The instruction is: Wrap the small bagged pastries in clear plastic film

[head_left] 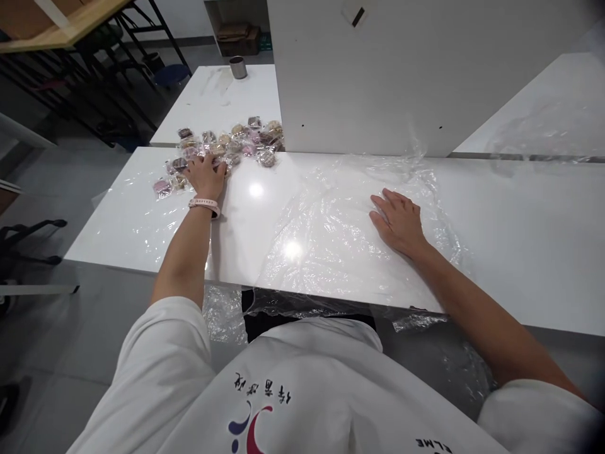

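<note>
My left hand (207,176) reaches out over a heap of small round treats in clear wrappers (236,146). Its fingers are spread and touch the near side of the heap; whether a piece lies under the fingertips is hidden. The treats are pink, brown and cream, perhaps cookies or candies. My right hand (401,217) rests with its fingers apart on a large crinkled sheet of clear plastic (326,233). This sheet lies over the white table (246,239) and hangs past its front edge.
A white upright panel (359,82) stands behind the plastic sheet. On the white table beyond, at back left, is a metal cup (238,67). More clear plastic (553,129) lies at the far right. A blue stool (171,75) and a wooden-topped table (89,25) stand further off.
</note>
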Available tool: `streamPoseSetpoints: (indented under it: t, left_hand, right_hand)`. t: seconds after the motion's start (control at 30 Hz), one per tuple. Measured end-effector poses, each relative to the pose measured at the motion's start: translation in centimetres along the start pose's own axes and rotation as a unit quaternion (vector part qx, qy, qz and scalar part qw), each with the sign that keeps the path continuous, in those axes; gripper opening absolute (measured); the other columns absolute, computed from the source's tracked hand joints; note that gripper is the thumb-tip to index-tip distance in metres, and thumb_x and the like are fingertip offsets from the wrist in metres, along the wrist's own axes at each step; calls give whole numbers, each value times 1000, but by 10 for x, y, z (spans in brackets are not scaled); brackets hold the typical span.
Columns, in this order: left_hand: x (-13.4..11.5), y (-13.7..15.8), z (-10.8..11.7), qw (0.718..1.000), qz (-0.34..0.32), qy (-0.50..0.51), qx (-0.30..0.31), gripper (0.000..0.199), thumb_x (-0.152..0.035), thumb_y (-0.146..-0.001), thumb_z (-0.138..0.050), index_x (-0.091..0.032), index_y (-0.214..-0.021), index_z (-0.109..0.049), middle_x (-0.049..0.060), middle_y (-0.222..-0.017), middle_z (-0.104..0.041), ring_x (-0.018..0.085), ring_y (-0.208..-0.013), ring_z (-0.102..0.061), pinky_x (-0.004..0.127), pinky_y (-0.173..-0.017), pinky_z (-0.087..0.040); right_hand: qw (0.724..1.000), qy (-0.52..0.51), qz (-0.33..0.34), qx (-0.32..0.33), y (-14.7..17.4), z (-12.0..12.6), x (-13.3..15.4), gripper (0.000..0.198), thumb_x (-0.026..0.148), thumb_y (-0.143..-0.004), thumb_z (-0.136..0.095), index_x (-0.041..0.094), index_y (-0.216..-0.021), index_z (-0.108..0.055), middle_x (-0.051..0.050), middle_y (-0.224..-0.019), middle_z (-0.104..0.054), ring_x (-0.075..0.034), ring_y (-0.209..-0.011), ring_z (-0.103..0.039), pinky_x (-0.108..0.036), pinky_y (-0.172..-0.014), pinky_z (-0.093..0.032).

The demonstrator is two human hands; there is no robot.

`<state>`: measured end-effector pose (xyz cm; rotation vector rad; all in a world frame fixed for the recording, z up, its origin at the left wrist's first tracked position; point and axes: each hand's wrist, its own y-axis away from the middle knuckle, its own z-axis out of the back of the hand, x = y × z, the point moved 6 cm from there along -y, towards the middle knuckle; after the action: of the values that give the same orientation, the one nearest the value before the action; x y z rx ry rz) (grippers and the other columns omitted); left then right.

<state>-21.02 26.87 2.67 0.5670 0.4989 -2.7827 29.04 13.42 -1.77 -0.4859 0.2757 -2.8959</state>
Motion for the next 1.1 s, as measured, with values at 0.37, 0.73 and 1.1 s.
streamPoseSetpoints:
  t: [0.37,0.73,1.1]
  left_hand:
    - [-26,32,19,998,15,47,-38,46,-66,-93,-49,-26,-112,-60,5,-114,-53,27,-124,-40,47,-97,-36]
    - [-42,24,38,987,91,63,-116,35,-44,-104,-43,-18,-124,-55,5,-122,-50,19,-112,-50,42,-102,-40]
    - [-274,277,-21,838,-471,123,247,40,-58,-101,-44,-29,-123,-61,11,-125,-58,27,-104,-58,43,-78,-49]
  right_hand:
    - [1000,-2,-7,5,0,-1,-2,51,52,-101,-31,33,-144,-53,-6,-160,-42,-32,-146,-36,-57,-115,-30]
    - [1000,-12,-2,-19,0,1,-1,49,53,-101,-31,34,-139,-56,-5,-156,-47,-32,-143,-39,-57,-114,-32]
    - [1000,-16,-10,-1,-1,2,-3,53,54,-101,-30,32,-143,-54,-6,-158,-45,-32,-143,-38,-57,-114,-31]
